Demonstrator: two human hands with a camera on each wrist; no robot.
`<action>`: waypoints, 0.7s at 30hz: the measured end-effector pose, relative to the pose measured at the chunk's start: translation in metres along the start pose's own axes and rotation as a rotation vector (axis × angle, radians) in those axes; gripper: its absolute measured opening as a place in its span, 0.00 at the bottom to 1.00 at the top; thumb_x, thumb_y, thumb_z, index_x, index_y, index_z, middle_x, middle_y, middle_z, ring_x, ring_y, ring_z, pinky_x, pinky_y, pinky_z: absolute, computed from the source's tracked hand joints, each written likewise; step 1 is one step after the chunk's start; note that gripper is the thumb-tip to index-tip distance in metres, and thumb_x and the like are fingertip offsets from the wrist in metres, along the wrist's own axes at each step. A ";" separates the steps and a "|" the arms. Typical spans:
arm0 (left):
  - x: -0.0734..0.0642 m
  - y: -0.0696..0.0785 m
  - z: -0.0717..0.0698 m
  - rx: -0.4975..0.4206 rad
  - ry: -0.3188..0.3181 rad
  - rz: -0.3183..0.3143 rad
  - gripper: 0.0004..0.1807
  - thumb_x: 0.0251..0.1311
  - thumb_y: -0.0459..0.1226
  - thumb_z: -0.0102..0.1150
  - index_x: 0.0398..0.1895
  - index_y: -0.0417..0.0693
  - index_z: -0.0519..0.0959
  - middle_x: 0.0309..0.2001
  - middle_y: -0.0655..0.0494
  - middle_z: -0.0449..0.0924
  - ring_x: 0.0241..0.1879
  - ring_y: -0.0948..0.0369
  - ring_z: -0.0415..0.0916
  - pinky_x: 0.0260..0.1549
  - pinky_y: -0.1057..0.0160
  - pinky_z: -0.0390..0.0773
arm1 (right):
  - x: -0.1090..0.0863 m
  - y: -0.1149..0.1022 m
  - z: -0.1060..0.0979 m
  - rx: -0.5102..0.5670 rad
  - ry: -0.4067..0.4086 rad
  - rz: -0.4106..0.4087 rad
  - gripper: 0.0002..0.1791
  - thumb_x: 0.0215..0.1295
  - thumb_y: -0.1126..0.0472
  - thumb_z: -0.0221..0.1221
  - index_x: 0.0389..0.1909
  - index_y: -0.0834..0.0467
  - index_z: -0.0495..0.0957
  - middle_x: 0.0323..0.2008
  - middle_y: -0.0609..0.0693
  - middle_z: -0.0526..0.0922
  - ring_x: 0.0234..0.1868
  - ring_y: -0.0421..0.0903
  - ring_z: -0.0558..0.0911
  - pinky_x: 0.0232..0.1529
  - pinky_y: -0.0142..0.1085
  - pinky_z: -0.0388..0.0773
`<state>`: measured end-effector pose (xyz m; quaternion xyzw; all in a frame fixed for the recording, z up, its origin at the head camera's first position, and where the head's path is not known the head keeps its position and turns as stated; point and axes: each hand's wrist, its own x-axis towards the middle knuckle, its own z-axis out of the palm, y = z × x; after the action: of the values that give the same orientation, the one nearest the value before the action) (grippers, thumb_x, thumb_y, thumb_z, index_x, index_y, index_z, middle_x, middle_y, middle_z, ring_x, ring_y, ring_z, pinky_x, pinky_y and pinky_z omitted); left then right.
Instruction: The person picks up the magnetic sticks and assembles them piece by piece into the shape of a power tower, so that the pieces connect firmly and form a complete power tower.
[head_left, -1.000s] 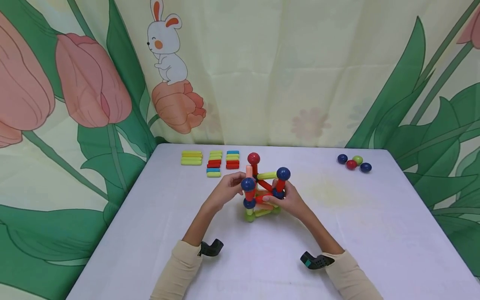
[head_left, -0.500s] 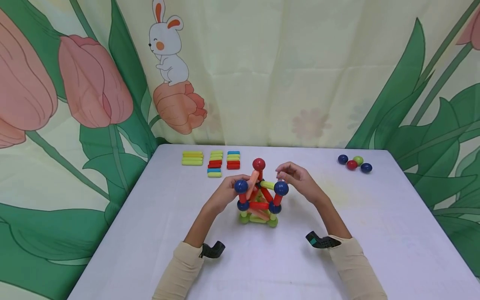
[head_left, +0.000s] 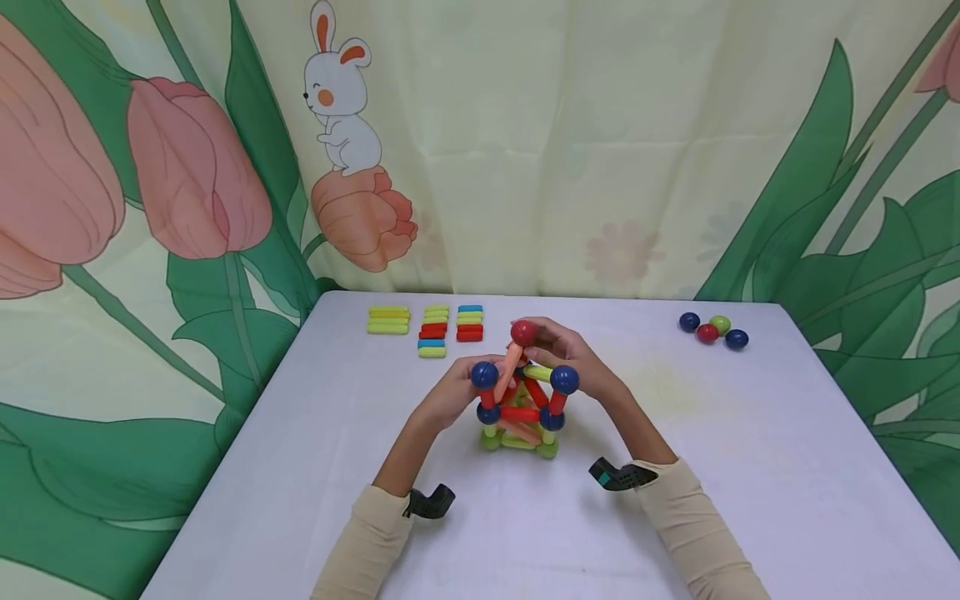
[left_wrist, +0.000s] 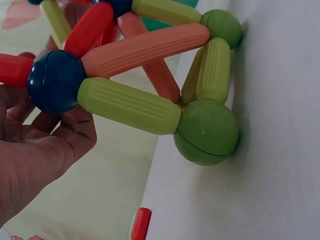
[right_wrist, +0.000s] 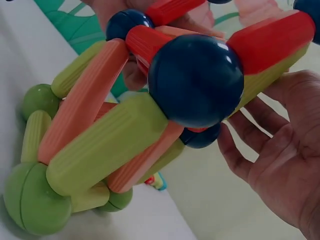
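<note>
A frame of magnetic sticks and balls stands on the table, with green balls [left_wrist: 207,132] at its base, blue balls [head_left: 565,379] higher up and a red ball [head_left: 523,332] on top. My left hand [head_left: 452,392] is at its left side and pinches an orange stick [head_left: 509,372], which slants up to the red ball. From behind on the right, my right hand [head_left: 576,357] grips the red ball, its fingertips partly hidden by it. Close in the right wrist view, a blue ball [right_wrist: 197,80] hides part of the upper frame.
At the back left lie loose sticks in rows: long yellow-green sticks [head_left: 388,320], a mixed column [head_left: 432,331] and another mixed column [head_left: 470,323]. Several loose balls [head_left: 707,333] sit at the back right. A printed curtain [head_left: 525,167] hangs behind the white table [head_left: 300,467].
The orange stick has tilted from upright to lean against the red ball. My right hand has left the frame's right side and moved up and back, then in to the red ball.
</note>
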<state>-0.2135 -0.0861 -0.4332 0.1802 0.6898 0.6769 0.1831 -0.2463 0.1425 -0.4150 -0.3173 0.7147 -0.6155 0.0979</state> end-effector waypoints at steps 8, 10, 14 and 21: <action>-0.001 -0.001 -0.002 0.027 0.056 -0.036 0.20 0.71 0.43 0.51 0.60 0.44 0.77 0.60 0.47 0.77 0.64 0.53 0.70 0.63 0.45 0.70 | -0.007 0.008 -0.005 -0.010 0.031 0.012 0.22 0.68 0.67 0.57 0.61 0.64 0.70 0.53 0.62 0.79 0.51 0.44 0.82 0.52 0.32 0.80; -0.002 -0.004 -0.005 0.031 0.083 -0.036 0.19 0.70 0.43 0.52 0.59 0.46 0.77 0.60 0.46 0.77 0.62 0.54 0.72 0.60 0.48 0.73 | -0.007 0.010 -0.005 -0.020 0.022 0.022 0.22 0.67 0.66 0.59 0.61 0.64 0.72 0.53 0.61 0.80 0.51 0.48 0.82 0.51 0.33 0.80; 0.001 -0.011 -0.021 0.074 0.203 -0.032 0.17 0.69 0.46 0.54 0.54 0.48 0.79 0.55 0.42 0.78 0.52 0.55 0.76 0.53 0.51 0.78 | -0.007 0.016 -0.007 -0.049 -0.001 0.054 0.21 0.66 0.64 0.60 0.60 0.63 0.74 0.51 0.61 0.82 0.50 0.52 0.82 0.51 0.34 0.81; 0.016 -0.036 -0.081 0.302 0.590 -0.158 0.11 0.68 0.41 0.56 0.48 0.47 0.81 0.45 0.49 0.81 0.46 0.53 0.76 0.50 0.54 0.77 | -0.007 0.022 -0.016 -0.049 -0.086 0.113 0.23 0.72 0.60 0.54 0.64 0.65 0.70 0.55 0.64 0.79 0.59 0.51 0.79 0.60 0.46 0.76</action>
<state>-0.2676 -0.1491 -0.4683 -0.0524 0.8172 0.5739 -0.0013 -0.2566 0.1609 -0.4342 -0.3050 0.7413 -0.5773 0.1552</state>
